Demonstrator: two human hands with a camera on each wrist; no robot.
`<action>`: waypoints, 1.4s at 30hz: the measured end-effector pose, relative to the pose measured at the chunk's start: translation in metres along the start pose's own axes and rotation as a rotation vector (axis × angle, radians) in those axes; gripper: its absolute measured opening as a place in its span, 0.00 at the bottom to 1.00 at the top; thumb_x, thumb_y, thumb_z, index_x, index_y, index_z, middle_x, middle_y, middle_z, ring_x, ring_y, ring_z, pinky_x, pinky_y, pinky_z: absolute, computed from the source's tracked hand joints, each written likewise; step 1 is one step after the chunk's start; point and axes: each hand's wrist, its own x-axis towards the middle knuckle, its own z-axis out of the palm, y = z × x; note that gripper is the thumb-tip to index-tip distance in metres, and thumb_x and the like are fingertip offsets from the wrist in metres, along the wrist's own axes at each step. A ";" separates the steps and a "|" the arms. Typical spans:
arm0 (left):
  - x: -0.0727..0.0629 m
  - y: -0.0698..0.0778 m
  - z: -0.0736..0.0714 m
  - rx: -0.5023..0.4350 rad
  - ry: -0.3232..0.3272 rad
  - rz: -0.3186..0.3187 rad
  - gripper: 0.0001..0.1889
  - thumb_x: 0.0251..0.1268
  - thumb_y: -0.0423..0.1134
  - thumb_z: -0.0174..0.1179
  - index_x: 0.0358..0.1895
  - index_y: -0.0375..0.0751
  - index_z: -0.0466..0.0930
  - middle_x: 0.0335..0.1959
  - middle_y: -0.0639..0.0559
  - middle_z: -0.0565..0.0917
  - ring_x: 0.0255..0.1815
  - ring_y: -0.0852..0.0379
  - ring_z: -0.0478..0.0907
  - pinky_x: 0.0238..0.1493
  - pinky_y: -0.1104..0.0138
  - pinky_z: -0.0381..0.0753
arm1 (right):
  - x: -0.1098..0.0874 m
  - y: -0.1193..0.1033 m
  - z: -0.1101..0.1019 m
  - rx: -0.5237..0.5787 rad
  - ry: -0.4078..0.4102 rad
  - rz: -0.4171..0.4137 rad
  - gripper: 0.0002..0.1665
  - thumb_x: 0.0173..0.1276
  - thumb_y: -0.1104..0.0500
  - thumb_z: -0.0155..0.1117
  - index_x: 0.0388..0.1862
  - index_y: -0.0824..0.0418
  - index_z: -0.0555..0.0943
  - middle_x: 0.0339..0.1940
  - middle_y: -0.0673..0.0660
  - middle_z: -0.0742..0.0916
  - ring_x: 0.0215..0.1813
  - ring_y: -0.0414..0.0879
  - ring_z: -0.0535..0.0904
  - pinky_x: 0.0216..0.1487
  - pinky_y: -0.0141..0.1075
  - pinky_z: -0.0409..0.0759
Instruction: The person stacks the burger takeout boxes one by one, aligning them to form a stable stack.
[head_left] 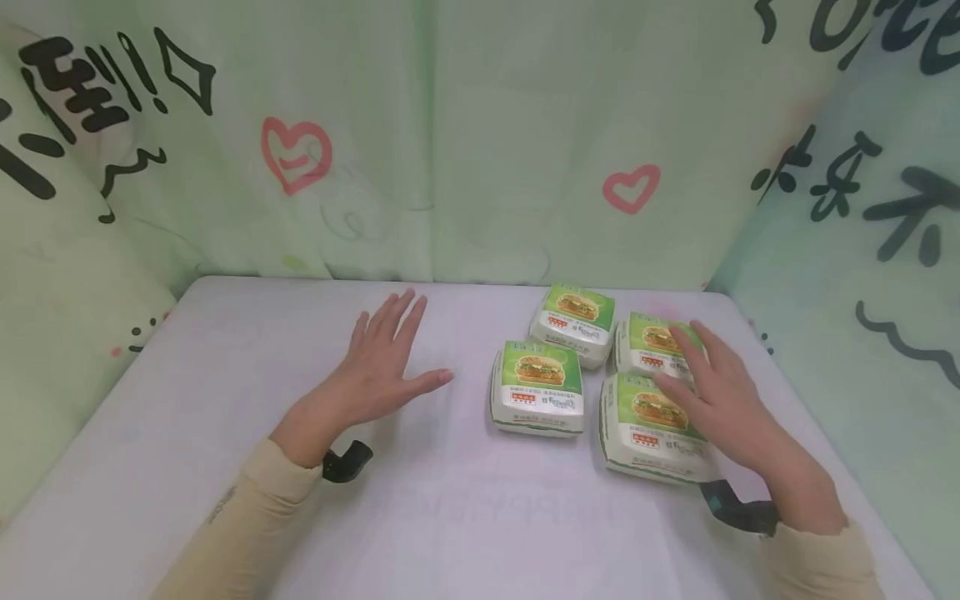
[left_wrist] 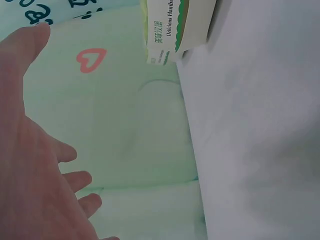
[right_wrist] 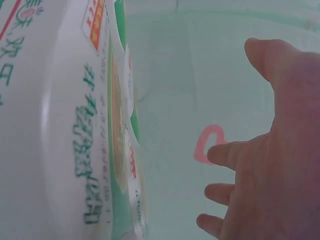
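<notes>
Several green-and-white hamburger boxes lie grouped on the right half of the table. My right hand (head_left: pixel 723 400), fingers extended, hovers over the right side of the near right box (head_left: pixel 637 446) and overlaps the far right box (head_left: pixel 647 333) in the head view. In the right wrist view a printed white box wall (right_wrist: pixel 55 125) stands close beside the spread fingers. To the left of the near left box (head_left: pixel 536 387), my left hand (head_left: pixel 375 367) is held with spread fingers and nothing in it. Behind that box sits the far left box (head_left: pixel 576 308). The left wrist view catches a box corner (left_wrist: pixel 170 30).
A white cloth covers the table (head_left: pixel 450 517). Its far edge meets a pale green curtain (head_left: pixel 480 150) with hearts and black writing, which also closes in both sides. Each wrist carries a black camera mount, the left one (head_left: pixel 347 462) hanging low over the cloth.
</notes>
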 end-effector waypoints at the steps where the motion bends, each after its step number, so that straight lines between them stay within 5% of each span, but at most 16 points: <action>1: 0.001 0.001 0.000 -0.006 0.001 0.006 0.53 0.64 0.68 0.54 0.81 0.42 0.38 0.83 0.44 0.40 0.83 0.43 0.35 0.78 0.38 0.34 | -0.002 0.002 0.000 0.014 0.004 -0.002 0.45 0.77 0.43 0.49 0.82 0.59 0.44 0.81 0.70 0.45 0.78 0.75 0.40 0.65 0.78 0.44; 15: 0.013 0.015 0.018 -0.187 -0.071 0.048 0.54 0.63 0.66 0.57 0.81 0.46 0.35 0.83 0.48 0.40 0.83 0.46 0.38 0.80 0.45 0.44 | -0.025 0.017 0.011 0.142 -0.078 0.044 0.45 0.77 0.45 0.49 0.82 0.59 0.43 0.81 0.70 0.44 0.78 0.75 0.37 0.62 0.80 0.48; 24: 0.021 0.025 0.029 -0.324 -0.126 0.036 0.58 0.58 0.68 0.61 0.81 0.55 0.32 0.83 0.56 0.37 0.83 0.51 0.37 0.80 0.47 0.50 | -0.031 0.026 0.015 0.167 -0.098 0.028 0.48 0.73 0.45 0.58 0.82 0.57 0.47 0.80 0.69 0.49 0.78 0.74 0.42 0.61 0.79 0.53; 42: 0.043 0.038 0.060 -0.421 -0.215 0.026 0.63 0.50 0.64 0.70 0.81 0.58 0.32 0.83 0.57 0.37 0.83 0.54 0.37 0.80 0.48 0.51 | -0.036 0.026 0.011 0.061 -0.146 0.078 0.53 0.62 0.39 0.69 0.77 0.61 0.59 0.77 0.68 0.57 0.75 0.71 0.49 0.62 0.77 0.58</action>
